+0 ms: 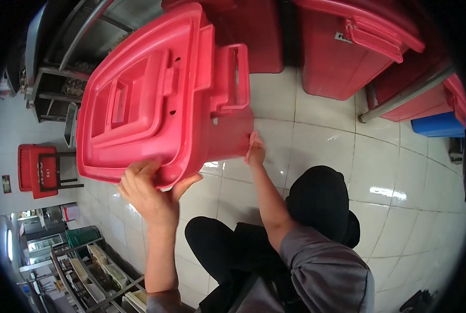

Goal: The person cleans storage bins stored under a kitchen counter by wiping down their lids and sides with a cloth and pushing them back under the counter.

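A red plastic bin (225,133) with a side handle stands close in front of me, its red lid (102,151) facing up toward the camera. At the lid's near corner, my left hand (152,195) grips the rim, with fingers over the top and thumb around the edge. My right hand (257,155) is closed on a pink cloth (253,142) and presses it against the bin's lower side wall. Part of the cloth is hidden by the fingers. My bent knees are just below the bin.
Larger red bins (327,62) stand beyond on the tiled floor (327,151), next to a metal pipe (410,96) and a blue container (439,125). Left are a red container (34,172) on a stand, a green crate (84,236) and a metal rack (105,297) holding several trays.
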The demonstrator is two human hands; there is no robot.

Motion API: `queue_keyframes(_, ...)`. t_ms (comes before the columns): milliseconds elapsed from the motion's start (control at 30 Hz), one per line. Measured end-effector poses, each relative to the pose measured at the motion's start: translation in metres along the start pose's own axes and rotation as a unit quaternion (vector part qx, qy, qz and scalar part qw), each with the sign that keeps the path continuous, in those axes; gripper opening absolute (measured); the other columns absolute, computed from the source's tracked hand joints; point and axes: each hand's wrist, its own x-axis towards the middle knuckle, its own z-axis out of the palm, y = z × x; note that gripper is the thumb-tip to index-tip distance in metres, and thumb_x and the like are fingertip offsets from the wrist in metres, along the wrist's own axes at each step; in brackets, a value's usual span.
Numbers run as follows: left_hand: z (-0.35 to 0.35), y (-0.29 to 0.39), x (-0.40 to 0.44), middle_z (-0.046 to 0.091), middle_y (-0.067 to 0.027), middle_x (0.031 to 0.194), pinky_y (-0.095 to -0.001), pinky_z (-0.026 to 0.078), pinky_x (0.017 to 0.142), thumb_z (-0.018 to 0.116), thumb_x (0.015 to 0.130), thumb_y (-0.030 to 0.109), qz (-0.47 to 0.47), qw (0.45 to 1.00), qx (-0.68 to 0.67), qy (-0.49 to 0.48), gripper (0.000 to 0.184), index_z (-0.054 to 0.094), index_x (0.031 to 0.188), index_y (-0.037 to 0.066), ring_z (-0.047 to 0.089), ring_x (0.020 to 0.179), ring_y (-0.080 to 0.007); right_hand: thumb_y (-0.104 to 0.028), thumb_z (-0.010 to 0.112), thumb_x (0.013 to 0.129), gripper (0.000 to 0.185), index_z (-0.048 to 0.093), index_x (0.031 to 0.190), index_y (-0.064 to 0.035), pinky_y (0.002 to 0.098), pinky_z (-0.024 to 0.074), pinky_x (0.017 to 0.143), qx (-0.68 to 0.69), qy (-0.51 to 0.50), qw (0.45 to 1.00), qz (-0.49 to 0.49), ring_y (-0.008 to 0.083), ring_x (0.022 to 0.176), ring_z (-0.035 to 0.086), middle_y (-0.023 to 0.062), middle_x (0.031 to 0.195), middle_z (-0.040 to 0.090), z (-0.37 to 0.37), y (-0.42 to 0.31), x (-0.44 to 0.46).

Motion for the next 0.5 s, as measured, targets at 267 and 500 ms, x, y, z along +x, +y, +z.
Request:
queue_keyframes(267,0.035,0.077,0.079,0.054,-0.0133,0.114,-0.0422,0.040,0.086,0.083,0.068,0.039,-0.014,0.999,-0.032,-0.030,0.067,0.057,0.119,0.004,0.054,0.102,-0.0322,-0.027,0.042,0.106,0.036,0.066,0.105,0.0003,0.0310,0.0457,0.090,0.060,-0.010,0.969,-0.239,0.0170,0.102,0.058,0.0094,0.118,0.062,0.103,-0.185,-0.105)
queue_keyframes(500,-0.042,-0.023,0.028,0.056,-0.0152,0.128,-0.0458,0.041,0.102,0.086,0.070,0.029,-0.062,0.997,-0.006,-0.049,0.077,0.053,0.136,0.007,0.050,0.124,-0.0362,-0.012,0.043,0.105,0.028,0.048,0.130,-0.0001,0.0243,0.0474,0.066,-0.059,0.030,0.887,-0.458,0.0131,0.086,0.060,0.0130,0.146,0.041,0.145,-0.207,-0.109)
